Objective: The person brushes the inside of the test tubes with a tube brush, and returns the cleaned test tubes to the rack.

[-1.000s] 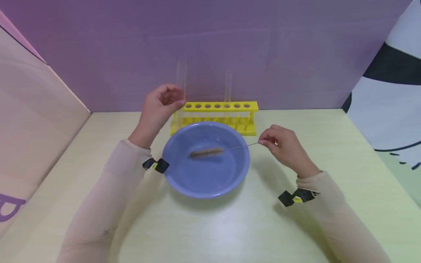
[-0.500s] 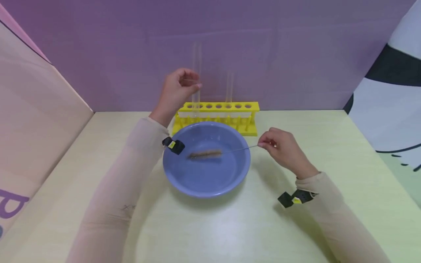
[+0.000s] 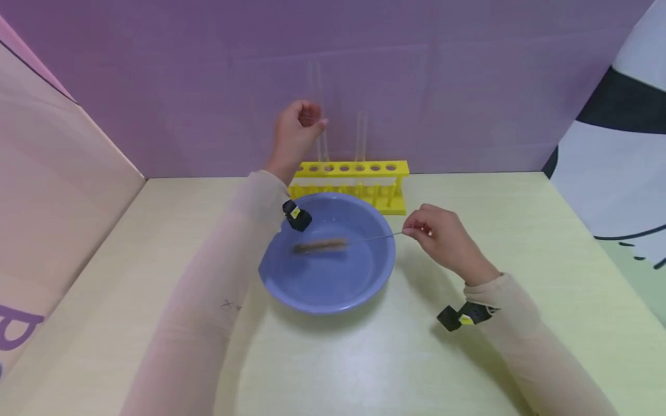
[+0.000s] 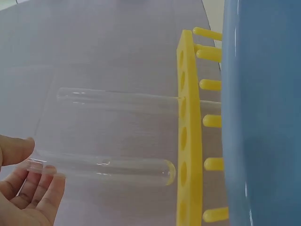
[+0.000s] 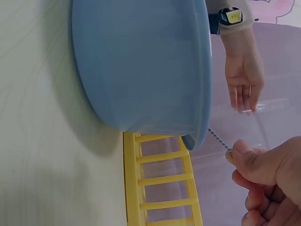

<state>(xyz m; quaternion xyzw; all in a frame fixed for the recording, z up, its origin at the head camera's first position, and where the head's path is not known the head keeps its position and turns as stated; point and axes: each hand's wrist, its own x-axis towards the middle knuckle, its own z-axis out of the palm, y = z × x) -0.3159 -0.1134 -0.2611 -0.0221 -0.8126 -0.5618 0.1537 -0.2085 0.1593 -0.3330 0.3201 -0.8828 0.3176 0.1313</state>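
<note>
My left hand pinches a clear test tube near its mouth, between thumb and fingers. Upright over the yellow test tube rack, the tube has its rounded bottom right at the top bar's holes. Another test tube stands in the rack, further right. My right hand pinches the twisted wire handle of a test tube brush. The brush's brown bristles hang over the inside of the blue basin, the wire crossing its right rim. My left sleeve hides the basin's left edge and part of the rack.
The basin stands on a pale wooden table, directly in front of the rack. Yellow drying pegs stick up from the rack's base. Behind the table rises a purple backdrop, with printed panels at both sides.
My left hand has lifted the test tube and carried it right, from the rack's left end to above a hole nearer its middle. My right hand has shifted slightly left with the brush.
</note>
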